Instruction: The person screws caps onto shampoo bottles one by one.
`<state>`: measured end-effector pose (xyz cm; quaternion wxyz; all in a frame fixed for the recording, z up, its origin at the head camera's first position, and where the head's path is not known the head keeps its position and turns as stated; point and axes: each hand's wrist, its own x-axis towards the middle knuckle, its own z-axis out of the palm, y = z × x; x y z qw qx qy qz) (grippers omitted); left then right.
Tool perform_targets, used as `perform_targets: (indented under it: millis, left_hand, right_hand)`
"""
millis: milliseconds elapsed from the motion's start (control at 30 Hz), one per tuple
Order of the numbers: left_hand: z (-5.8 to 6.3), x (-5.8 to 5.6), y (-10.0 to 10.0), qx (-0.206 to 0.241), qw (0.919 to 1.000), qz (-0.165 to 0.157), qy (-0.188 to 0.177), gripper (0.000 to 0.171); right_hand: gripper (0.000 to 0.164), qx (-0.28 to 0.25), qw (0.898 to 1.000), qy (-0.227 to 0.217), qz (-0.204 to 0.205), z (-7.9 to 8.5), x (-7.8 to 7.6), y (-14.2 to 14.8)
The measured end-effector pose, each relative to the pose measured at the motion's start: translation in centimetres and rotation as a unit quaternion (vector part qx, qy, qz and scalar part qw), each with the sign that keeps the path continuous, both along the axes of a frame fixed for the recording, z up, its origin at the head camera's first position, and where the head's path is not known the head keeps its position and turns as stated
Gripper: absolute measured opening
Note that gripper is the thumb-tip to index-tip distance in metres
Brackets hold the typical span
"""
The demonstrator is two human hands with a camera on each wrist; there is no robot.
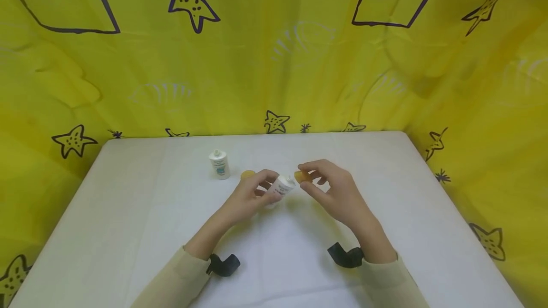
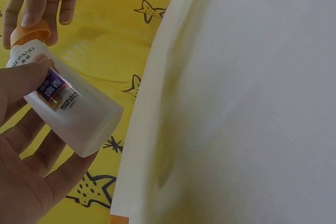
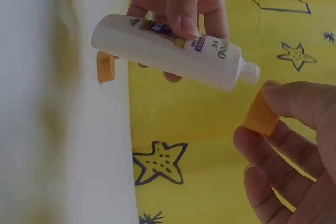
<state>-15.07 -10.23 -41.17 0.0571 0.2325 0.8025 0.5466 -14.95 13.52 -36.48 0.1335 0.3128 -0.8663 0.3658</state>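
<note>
My left hand (image 1: 250, 197) grips a white bottle (image 3: 168, 51) with a purple and orange label, tilted above the table. Its narrow bare neck points toward my right hand (image 1: 338, 191). Between thumb and fingers, the right hand pinches an orange cap (image 3: 262, 113), held a short way off the bottle's mouth in the right wrist view. In the left wrist view the cap (image 2: 30, 33) overlaps the bottle's top. A second orange cap (image 1: 247, 174) lies on the table just behind the left hand, partly hidden by it.
Another white bottle (image 1: 220, 165), uncapped and with a blue-green label, stands upright at the back left of the white-covered table (image 1: 128, 232). A yellow curtain (image 1: 239, 60) with drawn starfish and fish hangs behind and along both sides. Dark bands with small cameras (image 1: 224, 265) sit on both wrists.
</note>
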Motion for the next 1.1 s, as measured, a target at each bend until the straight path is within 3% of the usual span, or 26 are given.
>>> perform_targets:
  millis: [267,567,800,1100]
  left_hand:
    - [0.0,0.5,0.0,-0.017,0.9986,-0.029,0.041,0.031]
    - [0.7,0.9,0.1,-0.028,0.997,-0.049,0.054,0.031]
    - [1.5,1.1,0.0,-0.034,0.9964,-0.043,0.064,0.03]
    - [2.3,1.9,-0.2,-0.043,0.9961,-0.034,0.069,0.031]
  right_hand:
    - [0.03,0.017,0.999,0.028,0.028,0.2,1.0,-0.7]
    - [0.03,0.002,0.999,0.039,0.028,0.0,1.3,-1.3]
    - [0.025,-0.023,0.998,0.027,0.047,0.8,1.5,-1.3]
    - [0.038,-0.047,0.995,0.027,0.085,1.5,2.0,-0.7]
